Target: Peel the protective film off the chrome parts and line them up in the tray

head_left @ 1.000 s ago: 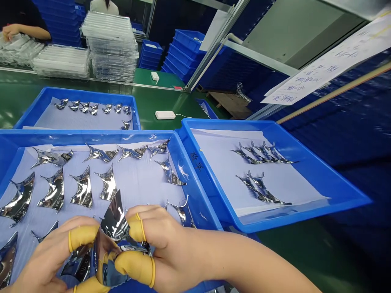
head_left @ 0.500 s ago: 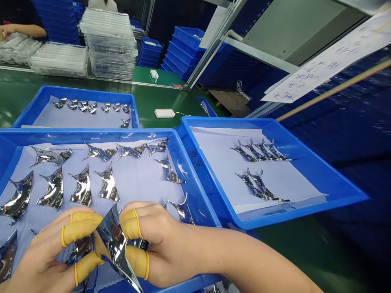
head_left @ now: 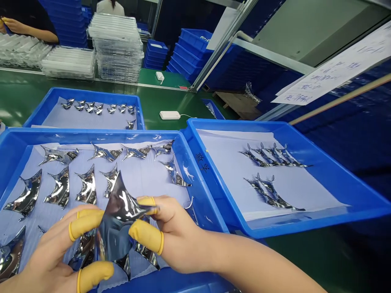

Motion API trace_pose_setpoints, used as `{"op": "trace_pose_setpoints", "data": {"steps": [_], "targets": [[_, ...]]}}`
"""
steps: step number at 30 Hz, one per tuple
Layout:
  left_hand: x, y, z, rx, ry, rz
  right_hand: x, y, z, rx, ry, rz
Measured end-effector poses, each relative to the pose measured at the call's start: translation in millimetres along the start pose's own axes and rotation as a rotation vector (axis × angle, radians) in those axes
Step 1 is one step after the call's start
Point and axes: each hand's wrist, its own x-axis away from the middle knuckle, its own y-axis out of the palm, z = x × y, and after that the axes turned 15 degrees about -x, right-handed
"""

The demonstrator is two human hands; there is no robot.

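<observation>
A mirror-bright curved foil piece (head_left: pixel 120 211) was held up between both hands, just above a blue plastic tray (head_left: pixel 91 132). The left hand (head_left: pixel 51 248) and the right hand (head_left: pixel 180 236) pinched it from opposite sides, their fingers clamped on its edges. Several fingertips wore yellow rubber finger cots (head_left: pixel 146 236). Below the hands, similar shiny pieces (head_left: pixel 87 187) lay in loose rows on a pale lilac lining sheet (head_left: pixel 143 179) inside the tray.

To the right, a second blue tray (head_left: pixel 232 126) held two tight groups of pieces, each nested closely together. A third blue tray (head_left: pixel 82 91) sat farther off on the green counter (head_left: pixel 152 99), beyond which rose stacks of clear plastic trays (head_left: pixel 117 49). A co-worker's hand (head_left: pixel 14 26) showed at the far left.

The work in hand appeared to be close handling of this single piece. The next move seemed to call for a light touch, since the thin foil looked easily creased.
</observation>
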Motion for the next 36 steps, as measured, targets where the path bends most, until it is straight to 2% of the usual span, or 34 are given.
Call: {"op": "trace_pose_setpoints", "data": {"steps": [4,8,11,17,26,30,34,36], "targets": [[-2,-1.2,-1,-0.069,0.004,-0.030,2,-1,1,-0.105,0.142,0.122],[-10,-6.9,2,-0.090,0.083,-0.104,-1,-2,1,-0.279,0.255,0.192],[-17,-9.8,6,-0.068,0.125,-0.117,-3,-4,1,-0.350,0.263,0.193],[-28,-10.6,14,-0.073,0.174,-0.074,-6,-9,5,-0.333,0.270,0.205],[-28,-11.6,17,0.049,0.141,-0.094,-10,-11,12,-0.412,0.277,0.234],[-15,-10.4,14,0.133,0.094,-0.109,-13,-10,17,-0.464,0.323,0.241],[19,-9.7,7,0.138,-0.044,0.006,-18,-9,37,-0.651,0.427,0.282],[32,-10.8,4,0.166,-0.096,-0.060,-19,-8,49,-0.735,0.509,0.281]]}}
